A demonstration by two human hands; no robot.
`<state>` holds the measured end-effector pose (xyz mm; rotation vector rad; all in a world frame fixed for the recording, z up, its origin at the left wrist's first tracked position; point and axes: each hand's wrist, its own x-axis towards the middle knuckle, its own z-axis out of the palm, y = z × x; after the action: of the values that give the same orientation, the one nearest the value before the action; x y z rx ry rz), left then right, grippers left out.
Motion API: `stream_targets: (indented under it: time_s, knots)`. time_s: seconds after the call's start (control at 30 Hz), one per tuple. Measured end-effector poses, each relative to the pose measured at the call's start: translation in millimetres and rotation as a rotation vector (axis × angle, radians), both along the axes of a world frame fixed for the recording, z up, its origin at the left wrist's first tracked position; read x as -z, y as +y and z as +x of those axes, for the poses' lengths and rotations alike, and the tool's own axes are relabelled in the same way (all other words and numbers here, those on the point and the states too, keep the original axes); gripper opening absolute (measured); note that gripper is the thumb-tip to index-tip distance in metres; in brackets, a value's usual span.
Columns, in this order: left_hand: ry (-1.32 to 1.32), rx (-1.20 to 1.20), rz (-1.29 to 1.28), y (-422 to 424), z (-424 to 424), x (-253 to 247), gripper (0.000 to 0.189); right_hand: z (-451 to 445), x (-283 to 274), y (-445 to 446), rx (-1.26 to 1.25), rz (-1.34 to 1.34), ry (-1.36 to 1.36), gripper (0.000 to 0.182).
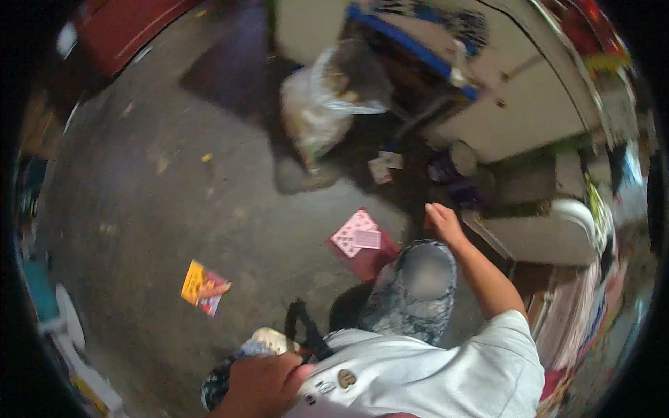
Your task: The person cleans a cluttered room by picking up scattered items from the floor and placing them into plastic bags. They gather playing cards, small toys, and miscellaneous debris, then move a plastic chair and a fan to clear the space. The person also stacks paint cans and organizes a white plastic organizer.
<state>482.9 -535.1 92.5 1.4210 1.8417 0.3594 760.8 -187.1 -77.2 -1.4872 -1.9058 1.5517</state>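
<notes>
My left hand point(261, 384) is curled at the front of the white shirt, near a black strap point(308, 326); blur hides whether its fingers hold anything. My right hand point(444, 222) reaches forward above the patterned cloth over one knee point(431, 277), fingers bent together. A small reddish patch shows beside its fingers; I cannot tell whether it is held. Left of that knee, pink cards with dark spots point(347, 237) lie on a dark red flat piece point(384, 256) on the floor. A yellow and pink printed paper point(204, 287) rests on the floor further left.
An open-topped plastic bag point(319, 109) with mixed contents stands ahead, beside a blue-edged piece of furniture point(418, 44). Small pale papers point(380, 170) and a purple container point(444, 167) are near it. Light-coloured furniture point(543, 235) borders the right side; a red object point(130, 31) is at upper left.
</notes>
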Motion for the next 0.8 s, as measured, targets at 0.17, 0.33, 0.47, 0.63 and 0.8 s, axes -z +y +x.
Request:
stream_targets:
  time_s: [0.17,0.33,0.47,0.63,0.8]
  knots:
    - [-0.005,-0.152,-0.161,40.5,3.5,15.3,0.014,94.0,87.5,43.2,0.625,0.125,0.046,0.018]
    - [0.072,-0.171,-0.063,59.2,17.9,48.5,0.020,99.7,90.2,110.8,0.843,-0.263,0.314,0.031]
    - [0.050,-0.161,-0.109,102.3,32.4,79.4,0.021,106.2,141.4,160.3,0.930,-0.298,0.312,0.041]
    - [0.080,-0.131,-0.106,142.0,50.7,105.0,0.026,89.1,182.8,168.2,0.938,-0.274,0.394,0.040]
    - [0.036,0.085,-0.055,209.1,83.7,128.6,0.026,136.8,229.4,150.4,0.407,0.706,-0.249,0.032]
